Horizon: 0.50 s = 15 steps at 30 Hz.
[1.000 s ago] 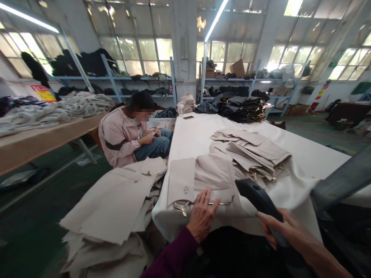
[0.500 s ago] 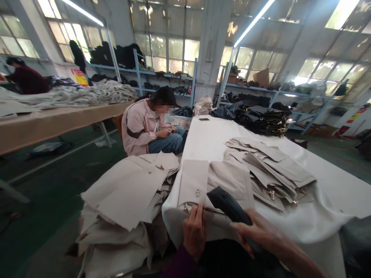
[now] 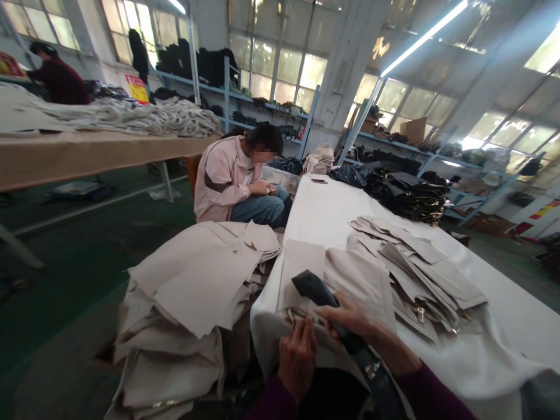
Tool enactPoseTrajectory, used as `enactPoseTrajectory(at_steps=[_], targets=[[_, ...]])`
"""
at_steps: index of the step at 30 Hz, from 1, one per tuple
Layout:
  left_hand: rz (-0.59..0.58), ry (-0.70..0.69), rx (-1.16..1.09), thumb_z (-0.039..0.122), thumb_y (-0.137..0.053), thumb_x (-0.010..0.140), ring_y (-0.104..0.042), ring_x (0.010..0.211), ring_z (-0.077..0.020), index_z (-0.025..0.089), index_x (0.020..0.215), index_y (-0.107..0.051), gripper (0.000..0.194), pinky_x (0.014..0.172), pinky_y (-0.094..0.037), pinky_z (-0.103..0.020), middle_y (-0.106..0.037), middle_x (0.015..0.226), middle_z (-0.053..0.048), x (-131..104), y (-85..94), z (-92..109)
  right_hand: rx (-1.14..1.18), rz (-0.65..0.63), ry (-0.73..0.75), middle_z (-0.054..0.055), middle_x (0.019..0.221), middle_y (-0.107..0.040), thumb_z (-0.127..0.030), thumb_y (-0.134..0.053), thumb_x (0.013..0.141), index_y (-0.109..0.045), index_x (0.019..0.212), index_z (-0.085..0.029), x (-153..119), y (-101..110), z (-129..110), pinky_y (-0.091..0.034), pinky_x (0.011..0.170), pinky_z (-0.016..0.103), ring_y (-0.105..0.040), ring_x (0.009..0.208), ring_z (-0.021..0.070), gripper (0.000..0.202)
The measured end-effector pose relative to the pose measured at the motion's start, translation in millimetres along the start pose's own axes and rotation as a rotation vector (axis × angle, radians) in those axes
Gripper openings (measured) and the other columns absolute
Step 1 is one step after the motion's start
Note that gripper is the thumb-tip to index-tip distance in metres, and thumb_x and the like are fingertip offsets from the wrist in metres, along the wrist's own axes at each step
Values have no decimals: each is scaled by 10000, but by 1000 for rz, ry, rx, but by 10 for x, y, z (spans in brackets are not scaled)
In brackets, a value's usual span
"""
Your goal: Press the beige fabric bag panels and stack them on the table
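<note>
A beige fabric panel (image 3: 301,256) lies at the table's near left corner. My left hand (image 3: 298,350) is at its near edge, fingers closed in a pinch there; a small metal piece shows dimly by the fingertips. My right hand (image 3: 350,315) is wrapped round a black hand-held tool (image 3: 321,291) with a flat, slanted nozzle. The nozzle is over the panel's lower part and hides what is beneath; whether it touches the fabric I cannot tell. Just to the right, a wider beige cloth piece (image 3: 359,274) is spread out.
Beige pieces with metal clasps (image 3: 420,280) are piled on the white table (image 3: 315,204). Left of it stands a tall stack of beige panels (image 3: 192,274). Black pieces (image 3: 406,186) and a phone (image 3: 319,181) lie farther back. A seated co-worker (image 3: 231,181) is beyond the stack.
The black tool has moved left over the panel and now covers the metal clasp that showed there. My left hand stays at the near edge. The whole view has shifted slightly.
</note>
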<state>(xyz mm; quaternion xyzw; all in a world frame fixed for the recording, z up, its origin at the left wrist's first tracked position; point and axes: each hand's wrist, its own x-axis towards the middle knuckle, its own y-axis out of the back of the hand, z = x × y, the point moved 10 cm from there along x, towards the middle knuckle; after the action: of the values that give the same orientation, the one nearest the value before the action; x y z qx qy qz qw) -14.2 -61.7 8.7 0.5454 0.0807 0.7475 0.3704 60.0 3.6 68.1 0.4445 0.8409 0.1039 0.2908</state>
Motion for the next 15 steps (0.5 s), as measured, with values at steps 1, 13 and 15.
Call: enactPoseTrajectory(at_steps=[1,13,15], targets=[[-11,3,-2,101,-346,918,-633,599,-140,100,1115,-573,301,486,-453,-229,-657,785,-77,3,0,-3,36,45,26,-39,580,-565,-397,-559,818,-564,765,-172,-27,83,-37,-403,422,164,-507,463,79,232],[-31,-17,-38,87,-346,906,-609,577,-148,43,1151,-549,322,467,-427,-255,-639,773,-81,-19,-32,-9,-92,-3,-183,-51,449,-524,-453,-607,771,-519,646,-182,-312,202,280,-410,387,192,-476,389,93,311],[-49,-28,-25,89,-352,905,-612,586,-153,39,1163,-540,324,469,-428,-258,-636,768,-79,-31,-48,-4,-90,-27,-173,-47,447,-526,-423,-609,774,-532,622,-177,-217,78,251,-391,377,179,-472,382,86,299]])
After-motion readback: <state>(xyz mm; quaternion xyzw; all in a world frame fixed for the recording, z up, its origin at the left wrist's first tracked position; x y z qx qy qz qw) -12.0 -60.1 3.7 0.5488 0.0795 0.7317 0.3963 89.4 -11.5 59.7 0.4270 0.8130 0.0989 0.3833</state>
